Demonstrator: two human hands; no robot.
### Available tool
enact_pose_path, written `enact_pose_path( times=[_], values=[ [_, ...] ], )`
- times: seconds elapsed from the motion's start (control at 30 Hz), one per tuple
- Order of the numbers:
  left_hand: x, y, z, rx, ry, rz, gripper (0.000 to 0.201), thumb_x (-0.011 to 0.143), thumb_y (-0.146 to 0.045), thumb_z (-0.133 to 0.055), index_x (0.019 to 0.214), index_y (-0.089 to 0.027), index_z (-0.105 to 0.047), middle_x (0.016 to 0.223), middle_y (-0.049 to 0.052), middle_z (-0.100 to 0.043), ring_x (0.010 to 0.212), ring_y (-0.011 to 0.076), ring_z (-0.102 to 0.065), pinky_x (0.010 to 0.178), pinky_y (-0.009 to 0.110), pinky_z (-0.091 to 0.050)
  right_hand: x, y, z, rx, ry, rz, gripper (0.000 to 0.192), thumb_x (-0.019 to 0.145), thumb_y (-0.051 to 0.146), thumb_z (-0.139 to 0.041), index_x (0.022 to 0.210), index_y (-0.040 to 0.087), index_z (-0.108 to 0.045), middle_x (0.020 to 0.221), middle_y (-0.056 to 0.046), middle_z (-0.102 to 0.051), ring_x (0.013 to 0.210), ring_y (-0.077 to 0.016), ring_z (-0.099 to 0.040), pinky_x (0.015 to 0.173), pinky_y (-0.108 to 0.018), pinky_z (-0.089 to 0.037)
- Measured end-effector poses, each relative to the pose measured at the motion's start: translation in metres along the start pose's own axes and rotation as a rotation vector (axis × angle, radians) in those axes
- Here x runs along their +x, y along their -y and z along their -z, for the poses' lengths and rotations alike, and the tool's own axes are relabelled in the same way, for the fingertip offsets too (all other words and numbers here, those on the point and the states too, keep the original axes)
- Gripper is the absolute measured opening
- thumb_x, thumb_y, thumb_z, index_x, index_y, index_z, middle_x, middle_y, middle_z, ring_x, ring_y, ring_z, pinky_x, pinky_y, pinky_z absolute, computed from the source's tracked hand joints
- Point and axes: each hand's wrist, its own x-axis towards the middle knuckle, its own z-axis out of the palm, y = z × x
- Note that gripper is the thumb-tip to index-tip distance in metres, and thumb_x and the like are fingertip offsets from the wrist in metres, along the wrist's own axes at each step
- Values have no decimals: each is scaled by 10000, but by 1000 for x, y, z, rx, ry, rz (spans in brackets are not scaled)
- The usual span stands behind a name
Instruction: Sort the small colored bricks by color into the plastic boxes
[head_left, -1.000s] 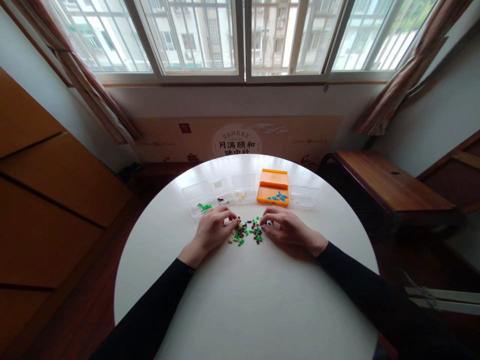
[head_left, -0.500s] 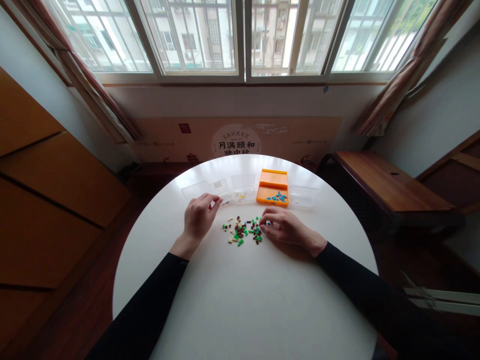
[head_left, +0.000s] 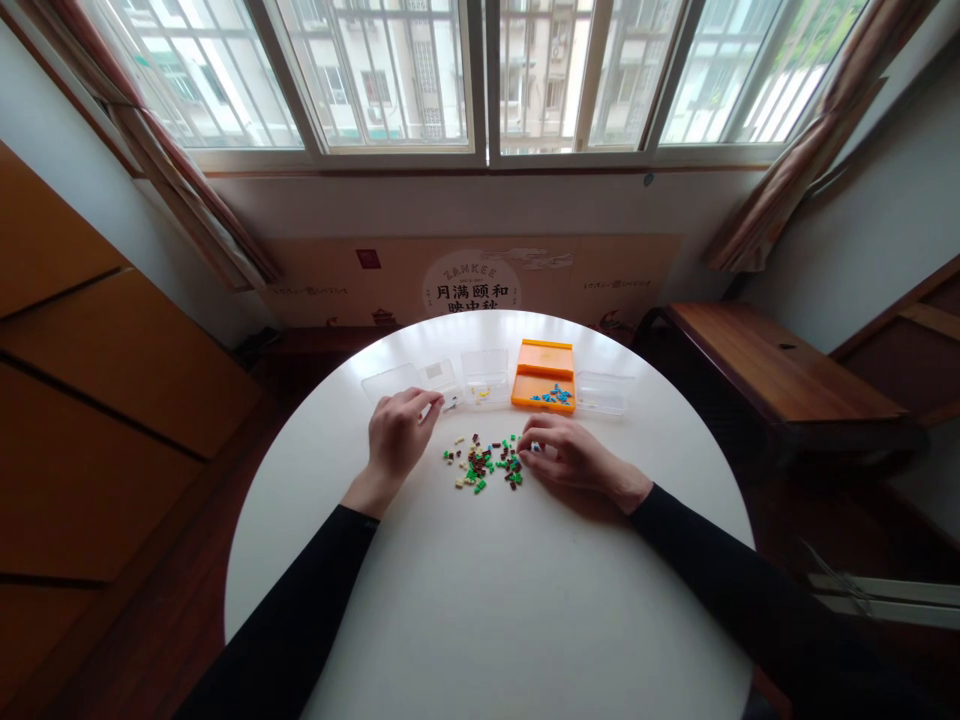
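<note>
A loose pile of tiny toy building bricks [head_left: 480, 464], green, brown and cream with a few blue, lies on the white table. My left hand [head_left: 401, 430] hovers over the near edge of a small clear lidded box [head_left: 441, 376]. Its thumb and forefinger are pinched together; whatever they hold is too small to make out. At the pile's right edge rests my right hand [head_left: 574, 460], fingers curled and fingertips closed down among the bricks. Anything between those tips is hidden. Blue bricks [head_left: 553, 396] fill part of an open orange case [head_left: 544, 357] beyond it.
Another clear box [head_left: 486, 365] with a few yellow bricks stands left of the orange case, and a further clear box [head_left: 604, 392] stands to its right. The round white table [head_left: 480, 600] has a curved edge. A wooden bench [head_left: 780, 360] is at the right.
My left hand stays at the clear box, and small dark bits now show in it just beside the fingertips. My right hand has barely moved; the view has shifted slightly.
</note>
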Motion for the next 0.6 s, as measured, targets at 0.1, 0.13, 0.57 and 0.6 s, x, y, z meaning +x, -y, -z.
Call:
enact_pose_path(
  times=[0.1, 0.13, 0.57, 0.6],
  values=[
    [-6, -7, 0, -109, 70, -118, 228, 1124, -321, -613, 1099, -257, -831, 1082, 53, -830, 848, 206, -747, 900, 388, -510, 1, 0, 0, -3, 4, -3, 53, 1057, 238, -730, 1037, 249, -778, 1023, -49, -749, 884, -197, -695, 816, -337, -568],
    [-8, -9, 0, -144, 104, -169, 218, 1120, -313, -620, 1131, -263, -832, 1102, 56, -825, 882, 207, -754, 909, 383, -516, 2, 0, 0, -4, 4, -3, 52, 1054, 235, -731, 1039, 248, -778, 1025, -50, -751, 884, -198, -694, 815, -337, -568],
    [-15, -6, -10, -268, 263, -273, 189, 1093, -371, -695, 1137, -300, -864, 1132, 50, -795, 946, 207, -731, 895, 357, -522, 3, -1, -2, -1, 3, 4, 46, 1045, 224, -738, 1027, 240, -777, 1017, -50, -752, 881, -193, -698, 810, -326, -561],
    [-15, -6, -11, -270, 255, -270, 196, 1092, -380, -698, 1163, -297, -861, 1142, 53, -794, 951, 208, -731, 898, 356, -524, 3, -2, -2, 0, 3, 7, 48, 1046, 222, -736, 1027, 240, -776, 1019, -50, -751, 882, -193, -699, 810, -326, -561]
  ],
)
